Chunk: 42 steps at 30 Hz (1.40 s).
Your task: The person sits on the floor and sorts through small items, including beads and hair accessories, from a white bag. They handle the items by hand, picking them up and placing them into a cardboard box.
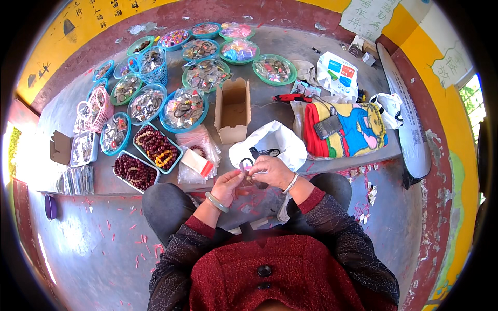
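Observation:
A small dark loop (246,163), like a cord bracelet, stands up between my fingertips in front of the platform. My left hand (226,188), wearing a pale bangle, pinches at its lower left side. My right hand (273,171), with a light bracelet at the wrist, closes its thumb and fingers on the loop's right side. Something brownish shows below the right fingers, too small to make out. Just beyond the hands lies a white plastic bag (294,146) with black cords (268,152) in its mouth.
An opened cardboard box (233,111) stands behind the hands. Trays of beads (136,171), clear packets (199,139) and several filled baskets (183,110) spread to the left. A folded colourful blanket (346,130) with a phone (328,127) lies right. Red scraps litter the floor.

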Tool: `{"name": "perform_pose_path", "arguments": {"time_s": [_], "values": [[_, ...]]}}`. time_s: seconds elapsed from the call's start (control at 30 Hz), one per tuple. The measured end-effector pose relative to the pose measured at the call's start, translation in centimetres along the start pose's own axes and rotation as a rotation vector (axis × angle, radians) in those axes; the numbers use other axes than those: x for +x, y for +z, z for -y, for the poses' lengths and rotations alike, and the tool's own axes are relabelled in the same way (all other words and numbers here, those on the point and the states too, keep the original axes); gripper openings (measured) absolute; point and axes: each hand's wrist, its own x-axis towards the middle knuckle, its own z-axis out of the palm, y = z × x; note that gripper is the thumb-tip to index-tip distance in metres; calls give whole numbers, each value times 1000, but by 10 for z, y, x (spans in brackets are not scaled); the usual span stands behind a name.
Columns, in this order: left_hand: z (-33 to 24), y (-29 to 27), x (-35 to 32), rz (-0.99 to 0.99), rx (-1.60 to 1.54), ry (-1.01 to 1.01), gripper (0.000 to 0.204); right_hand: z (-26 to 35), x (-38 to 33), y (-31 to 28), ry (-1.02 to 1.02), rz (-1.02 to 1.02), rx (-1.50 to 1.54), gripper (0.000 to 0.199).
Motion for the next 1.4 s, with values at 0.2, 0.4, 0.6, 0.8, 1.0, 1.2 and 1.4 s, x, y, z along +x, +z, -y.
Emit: {"name": "perform_pose_path", "arguments": {"time_s": [0.2,0.4,0.6,0.8,1.0,1.2,1.4], "values": [[-3,2,-3,-29,-20,-45,19,10,2,-2,-37,5,-15,9],[2,-6,2,-43,60,-78,21,7,2,3,-59,39,-53,8],[-1,2,-1,-78,18,7,23,7,2,3,73,-81,42,18],[13,-2,3,14,176,22,28,6,5,2,113,-268,84,26],[4,15,-1,104,251,-14,33,2,3,0,17,-188,-40,12],[9,6,3,61,316,-22,37,8,3,-8,-75,-88,-83,13],[11,4,4,11,317,-14,34,16,3,-11,-109,-8,-121,18]]}}
